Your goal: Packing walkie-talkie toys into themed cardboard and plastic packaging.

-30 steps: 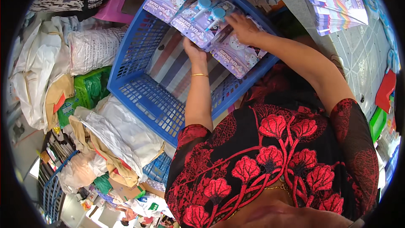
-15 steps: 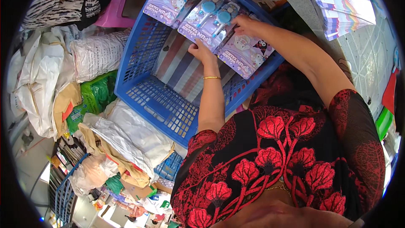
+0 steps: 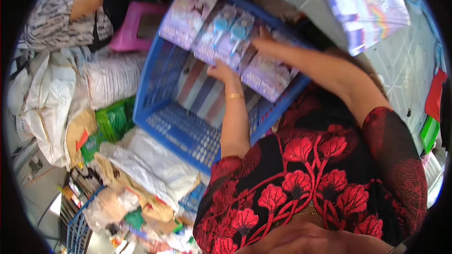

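Note:
A big blue plastic crate [image 3: 175, 130] lies tilted in front of me. Along its far side leans a row of flat purple toy packs, two of them with round blue pieces [image 3: 225, 38]. My left hand [image 3: 221, 71] grips the lower edge of the middle pack. My right hand [image 3: 264, 43] presses on the top of the right-hand purple pack [image 3: 267, 76]. A further purple pack [image 3: 186, 15] leans at the crate's far left corner. A gold bangle sits on my left wrist.
A pink plastic stool [image 3: 134, 27] stands beyond the crate, beside a seated person in a striped top [image 3: 61, 14]. White sacks and bags [image 3: 52, 99], a green bag [image 3: 109, 123] and a smaller blue basket [image 3: 75, 233] crowd the left. A stack of purple boxes [image 3: 365, 4] is at upper right.
The view has swung, so the crate now sits lower and more central. Both hands stay on the purple packs, the left one a little higher on the middle pack.

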Demonstrator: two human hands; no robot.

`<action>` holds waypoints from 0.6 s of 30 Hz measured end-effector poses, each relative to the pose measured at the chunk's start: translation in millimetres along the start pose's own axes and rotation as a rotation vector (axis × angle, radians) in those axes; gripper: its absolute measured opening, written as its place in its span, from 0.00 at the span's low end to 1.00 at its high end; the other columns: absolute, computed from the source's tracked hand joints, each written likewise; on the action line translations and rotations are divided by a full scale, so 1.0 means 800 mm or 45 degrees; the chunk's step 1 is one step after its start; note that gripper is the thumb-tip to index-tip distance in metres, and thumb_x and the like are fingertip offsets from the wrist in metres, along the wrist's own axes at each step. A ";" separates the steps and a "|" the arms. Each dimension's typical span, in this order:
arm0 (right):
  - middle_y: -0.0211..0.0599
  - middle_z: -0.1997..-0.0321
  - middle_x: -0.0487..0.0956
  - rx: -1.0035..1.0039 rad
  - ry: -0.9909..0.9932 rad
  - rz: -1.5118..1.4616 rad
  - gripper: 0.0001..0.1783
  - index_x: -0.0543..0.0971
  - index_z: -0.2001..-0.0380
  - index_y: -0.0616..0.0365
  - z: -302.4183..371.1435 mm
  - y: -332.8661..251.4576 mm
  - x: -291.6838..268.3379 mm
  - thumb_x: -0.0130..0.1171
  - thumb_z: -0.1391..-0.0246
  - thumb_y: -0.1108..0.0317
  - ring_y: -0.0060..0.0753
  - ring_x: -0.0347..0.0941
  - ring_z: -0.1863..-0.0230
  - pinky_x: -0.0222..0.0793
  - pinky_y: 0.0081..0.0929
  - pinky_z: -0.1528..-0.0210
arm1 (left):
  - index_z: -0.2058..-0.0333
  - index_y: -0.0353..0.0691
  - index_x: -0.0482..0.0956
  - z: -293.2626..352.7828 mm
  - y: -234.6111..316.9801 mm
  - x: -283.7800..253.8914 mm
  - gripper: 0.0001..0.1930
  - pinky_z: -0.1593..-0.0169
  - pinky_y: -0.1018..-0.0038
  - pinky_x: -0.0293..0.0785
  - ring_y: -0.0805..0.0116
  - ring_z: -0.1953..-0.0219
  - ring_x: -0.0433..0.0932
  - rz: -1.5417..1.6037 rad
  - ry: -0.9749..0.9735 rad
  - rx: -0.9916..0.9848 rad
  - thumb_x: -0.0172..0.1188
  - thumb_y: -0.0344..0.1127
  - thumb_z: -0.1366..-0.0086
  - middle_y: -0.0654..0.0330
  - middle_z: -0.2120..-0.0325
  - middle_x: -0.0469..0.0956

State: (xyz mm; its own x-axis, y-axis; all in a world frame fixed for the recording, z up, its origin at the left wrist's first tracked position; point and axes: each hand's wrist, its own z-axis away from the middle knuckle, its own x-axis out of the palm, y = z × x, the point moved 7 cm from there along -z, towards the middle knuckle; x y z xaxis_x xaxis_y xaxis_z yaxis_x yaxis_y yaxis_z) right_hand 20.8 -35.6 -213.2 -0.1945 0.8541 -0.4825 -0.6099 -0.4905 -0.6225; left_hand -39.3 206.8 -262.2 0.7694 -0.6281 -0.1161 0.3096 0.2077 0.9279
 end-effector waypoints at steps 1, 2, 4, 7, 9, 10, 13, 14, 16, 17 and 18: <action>0.57 0.38 0.64 0.064 0.003 -0.044 0.50 0.51 0.35 0.64 0.010 0.026 -0.010 0.60 0.62 0.60 0.52 0.63 0.38 0.62 0.34 0.39 | 0.65 0.30 0.64 0.025 0.002 0.013 0.11 0.60 0.69 0.72 0.69 0.66 0.68 0.048 -0.007 0.007 0.56 0.30 0.39 0.56 0.66 0.69; 0.56 0.36 0.61 -0.006 -0.160 -0.007 0.50 0.49 0.34 0.63 0.052 0.003 0.001 0.58 0.60 0.60 0.50 0.60 0.36 0.59 0.34 0.37 | 0.66 0.28 0.66 0.012 0.006 -0.022 0.10 0.61 0.69 0.72 0.68 0.65 0.69 0.043 -0.075 0.009 0.56 0.28 0.40 0.54 0.64 0.71; 0.55 0.44 0.71 -0.092 -0.036 -0.013 0.43 0.54 0.36 0.60 0.080 0.030 -0.021 0.57 0.56 0.63 0.51 0.67 0.42 0.62 0.36 0.41 | 0.51 0.25 0.60 0.036 0.031 -0.006 0.22 0.57 0.65 0.74 0.63 0.59 0.71 0.191 -0.030 -0.048 0.56 0.29 0.40 0.48 0.54 0.66; 0.53 0.48 0.72 -0.287 -0.305 -0.036 0.38 0.57 0.38 0.58 0.119 0.050 -0.035 0.55 0.54 0.68 0.46 0.72 0.50 0.67 0.35 0.47 | 0.46 0.27 0.56 0.081 0.114 0.005 0.26 0.49 0.66 0.70 0.60 0.53 0.69 0.056 0.076 0.120 0.56 0.30 0.39 0.48 0.51 0.63; 0.52 0.48 0.72 -0.441 -0.419 -0.041 0.36 0.58 0.39 0.58 0.188 0.010 -0.066 0.54 0.54 0.71 0.41 0.72 0.52 0.68 0.33 0.49 | 0.47 0.28 0.59 0.100 0.194 0.015 0.23 0.46 0.67 0.67 0.60 0.52 0.67 0.176 -0.092 0.295 0.55 0.31 0.38 0.49 0.52 0.64; 0.51 0.48 0.71 -0.510 -0.456 0.019 0.35 0.59 0.39 0.59 0.216 -0.011 -0.084 0.54 0.54 0.71 0.39 0.72 0.53 0.68 0.32 0.49 | 0.49 0.29 0.61 0.108 0.238 0.030 0.21 0.49 0.69 0.68 0.63 0.53 0.68 0.208 -0.159 0.408 0.55 0.32 0.37 0.51 0.53 0.65; 0.52 0.49 0.72 -0.642 -0.489 0.027 0.32 0.62 0.42 0.61 0.280 -0.036 -0.137 0.53 0.52 0.70 0.44 0.73 0.52 0.68 0.36 0.48 | 0.55 0.34 0.70 0.156 0.343 0.106 0.17 0.63 0.76 0.70 0.70 0.62 0.72 0.293 -0.481 0.455 0.57 0.39 0.37 0.58 0.61 0.73; 0.53 0.49 0.73 -0.681 -0.560 0.059 0.31 0.63 0.43 0.62 0.303 -0.049 -0.153 0.53 0.53 0.69 0.49 0.73 0.51 0.67 0.38 0.47 | 0.60 0.35 0.72 0.170 0.374 0.132 0.15 0.67 0.78 0.68 0.73 0.66 0.72 0.279 -0.570 0.486 0.57 0.41 0.38 0.60 0.66 0.74; 0.52 0.51 0.74 -0.841 -0.591 0.081 0.28 0.65 0.45 0.61 0.342 -0.076 -0.189 0.52 0.52 0.69 0.49 0.74 0.54 0.69 0.39 0.50 | 0.68 0.36 0.74 0.191 0.421 0.190 0.15 0.75 0.80 0.65 0.77 0.75 0.70 0.264 -0.769 0.462 0.59 0.45 0.39 0.64 0.75 0.73; 0.51 0.52 0.75 -0.976 -0.621 0.113 0.26 0.68 0.46 0.60 0.362 -0.086 -0.203 0.51 0.51 0.70 0.50 0.75 0.56 0.70 0.40 0.52 | 0.71 0.36 0.74 0.198 0.433 0.221 0.16 0.78 0.80 0.63 0.79 0.80 0.68 0.261 -0.886 0.396 0.60 0.46 0.39 0.65 0.79 0.72; 0.51 0.52 0.75 -0.987 -0.621 0.104 0.26 0.68 0.46 0.60 0.369 -0.090 -0.215 0.51 0.51 0.70 0.50 0.75 0.56 0.70 0.40 0.52 | 0.72 0.36 0.74 0.196 0.437 0.243 0.18 0.82 0.80 0.61 0.78 0.84 0.66 0.190 -0.973 0.302 0.60 0.48 0.39 0.64 0.82 0.71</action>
State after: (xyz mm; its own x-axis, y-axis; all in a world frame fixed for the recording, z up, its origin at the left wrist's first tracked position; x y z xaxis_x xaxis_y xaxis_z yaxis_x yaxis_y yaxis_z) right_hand -129.1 -96.0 96.3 -0.6242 0.7038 -0.3392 0.0714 -0.3809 -0.9218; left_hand 130.6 39.5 95.2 0.1726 -0.9625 0.2092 0.0414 0.2193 0.9748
